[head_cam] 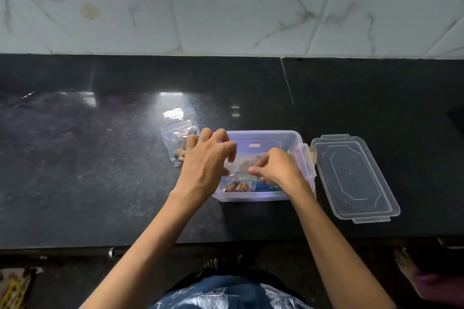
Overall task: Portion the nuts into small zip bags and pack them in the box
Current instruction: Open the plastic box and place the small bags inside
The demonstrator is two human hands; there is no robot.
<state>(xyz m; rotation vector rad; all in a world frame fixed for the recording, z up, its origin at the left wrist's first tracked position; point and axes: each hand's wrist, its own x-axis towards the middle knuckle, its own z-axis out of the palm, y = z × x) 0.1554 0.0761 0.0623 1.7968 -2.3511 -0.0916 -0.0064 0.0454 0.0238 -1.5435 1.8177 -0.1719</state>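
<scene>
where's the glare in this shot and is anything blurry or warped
Head view: window glare streaks the glossy black stone counter and whitens the clear zip bag of nuts; tile lines bow from the wide lens; both hands over the clear plastic box look slightly soft.

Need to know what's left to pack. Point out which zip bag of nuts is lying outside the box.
The zip bag on the counter, just left of the box, beside the left hand. The other bag is held over the box by both hands.

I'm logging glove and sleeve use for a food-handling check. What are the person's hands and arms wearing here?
Nothing shows on them. The left hand and right hand are bare, with no gloves, and no rings or watch can be seen. Both forearms are uncovered down to the bottom edge of the frame, so no sleeves appear. A blue and white patterned garment shows lower down at the body.
</scene>
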